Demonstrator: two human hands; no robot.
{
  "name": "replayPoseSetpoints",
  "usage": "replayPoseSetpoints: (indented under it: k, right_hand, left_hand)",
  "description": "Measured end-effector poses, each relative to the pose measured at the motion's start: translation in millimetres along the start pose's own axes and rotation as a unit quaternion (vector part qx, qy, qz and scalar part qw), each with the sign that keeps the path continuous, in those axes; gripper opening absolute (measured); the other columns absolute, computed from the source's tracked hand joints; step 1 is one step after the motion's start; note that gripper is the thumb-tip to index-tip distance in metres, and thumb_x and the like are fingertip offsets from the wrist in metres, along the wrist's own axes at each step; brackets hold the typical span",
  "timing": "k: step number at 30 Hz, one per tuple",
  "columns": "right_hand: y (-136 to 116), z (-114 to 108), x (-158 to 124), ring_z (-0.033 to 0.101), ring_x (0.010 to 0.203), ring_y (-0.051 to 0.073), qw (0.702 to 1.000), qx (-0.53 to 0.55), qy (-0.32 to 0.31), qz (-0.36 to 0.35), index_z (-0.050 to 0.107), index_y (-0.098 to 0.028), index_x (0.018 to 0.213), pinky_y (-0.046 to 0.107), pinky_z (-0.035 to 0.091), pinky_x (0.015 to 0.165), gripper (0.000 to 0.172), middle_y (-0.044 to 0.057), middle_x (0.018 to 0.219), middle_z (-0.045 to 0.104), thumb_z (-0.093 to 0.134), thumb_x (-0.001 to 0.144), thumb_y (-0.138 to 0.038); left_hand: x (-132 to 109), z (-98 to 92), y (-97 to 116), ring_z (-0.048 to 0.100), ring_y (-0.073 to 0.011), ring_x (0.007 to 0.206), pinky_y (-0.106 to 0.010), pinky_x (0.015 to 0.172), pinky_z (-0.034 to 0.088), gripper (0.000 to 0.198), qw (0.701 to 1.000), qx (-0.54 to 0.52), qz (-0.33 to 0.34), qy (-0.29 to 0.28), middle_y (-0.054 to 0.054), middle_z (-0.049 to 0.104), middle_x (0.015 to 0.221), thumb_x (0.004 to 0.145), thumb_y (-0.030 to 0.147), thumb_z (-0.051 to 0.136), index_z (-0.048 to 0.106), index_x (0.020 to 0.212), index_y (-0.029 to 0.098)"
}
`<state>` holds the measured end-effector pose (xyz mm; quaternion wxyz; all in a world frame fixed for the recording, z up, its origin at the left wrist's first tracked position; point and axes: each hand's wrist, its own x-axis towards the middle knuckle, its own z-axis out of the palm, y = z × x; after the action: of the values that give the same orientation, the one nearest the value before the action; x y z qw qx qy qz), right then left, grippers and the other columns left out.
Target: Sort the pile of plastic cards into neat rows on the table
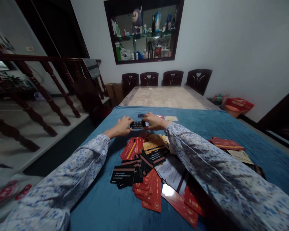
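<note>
Over the far part of the blue cloth, a black card [137, 125] with pale lettering is gripped at its two short ends. My left hand [122, 126] pinches its left end, and my right hand [155, 122] closes on its right end. Just beyond lies another dark card [141, 115], partly behind my right fingers. A pale card [170, 118] rests to the right of it. Nearer me is a loose heap: red cards [133, 148], gold cards [153, 145], black cards [124, 175] and white cards [174, 173]. My right forearm hides part of this heap.
The blue cloth [98, 199] covers the near table; bare marble-look tabletop [166, 96] lies beyond. More red cards [227, 143] sit at the right. Several dark chairs [149, 78] line the far end. A wooden railing [45, 96] stands left, a white plastic bag [9, 189] at lower left.
</note>
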<state>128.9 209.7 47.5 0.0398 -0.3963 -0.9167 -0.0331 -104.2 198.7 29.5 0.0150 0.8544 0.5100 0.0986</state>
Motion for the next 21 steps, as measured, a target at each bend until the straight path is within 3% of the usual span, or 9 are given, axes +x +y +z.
replayPoseSetpoints:
  k: [5,10,17,21]
  right_hand:
    - [17.7,4.6,18.2,0.059,0.106,0.028,0.999,0.000,0.010,-0.038,0.076,-0.011,0.108,0.036,0.043,0.091,0.033,0.017,0.112,0.068,0.072,0.087,-0.036]
    - [32.5,10.1,33.0,0.060,0.100,0.027,0.999,-0.018,0.013,-0.029,0.076,-0.011,0.107,0.035,0.042,0.091,0.035,0.016,0.109,0.069,0.071,0.088,-0.039]
    - [48.5,11.1,47.1,0.060,0.105,0.028,0.999,-0.029,-0.011,-0.009,0.076,-0.010,0.108,0.034,0.042,0.091,0.038,0.018,0.112,0.069,0.070,0.090,-0.042]
    - [56.7,13.6,54.6,0.061,0.108,0.028,0.999,-0.026,-0.021,0.012,0.075,-0.012,0.110,0.031,0.042,0.091,0.037,0.017,0.116,0.069,0.069,0.091,-0.043]
  left_hand:
    - [24.2,1.9,-9.8,0.053,-0.0375,0.120,-0.053,0.100,0.046,0.042,1.000,-0.027,-0.005,0.007,-0.013,0.064,0.120,0.074,0.018,0.070,0.072,0.115,0.024]
    - [45.5,4.2,-17.5,0.053,-0.0367,0.120,-0.051,0.100,0.047,0.046,1.000,-0.020,0.000,0.002,-0.013,0.064,0.121,0.073,0.018,0.067,0.072,0.119,0.021]
    - [67.9,2.8,-16.5,0.052,-0.0352,0.130,-0.048,0.104,0.048,0.051,0.997,0.052,-0.022,-0.046,-0.013,0.060,0.136,0.081,0.023,0.064,0.065,0.132,0.023]
    - [83.5,8.1,-26.1,0.055,-0.0312,0.128,-0.041,0.105,0.049,0.051,0.997,0.062,-0.007,-0.043,-0.011,0.062,0.136,0.083,0.024,0.064,0.065,0.133,0.023]
